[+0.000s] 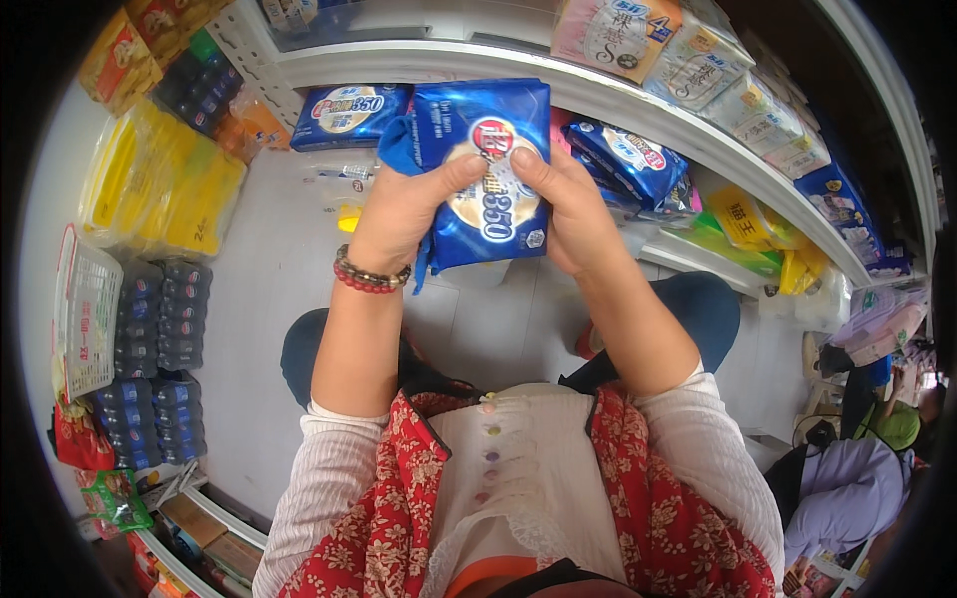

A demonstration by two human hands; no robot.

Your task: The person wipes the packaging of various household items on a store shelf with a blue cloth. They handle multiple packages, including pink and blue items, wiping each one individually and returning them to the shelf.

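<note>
A blue plastic pack of sanitary pads (490, 224) is held up before me, its printed front facing the camera. My left hand (400, 202) grips its left side, thumb on the front, with a blue cloth (400, 146) also between that hand and the pack. Around that wrist is a beaded bracelet. My right hand (572, 198) holds the right side, its thumb on the front too. Behind, on the lower shelf, a similar blue pack (348, 116) lies to the left and more blue packs (632, 161) lean together to the right.
White shelving (478, 60) curves across the top, bearing boxed pads (617, 34). At left stand yellow wrapped packs (164, 187), shrink-wrapped dark bottles (183, 314) and a white plastic basket (90, 321). A person in a light purple top (852, 486) is at the lower right.
</note>
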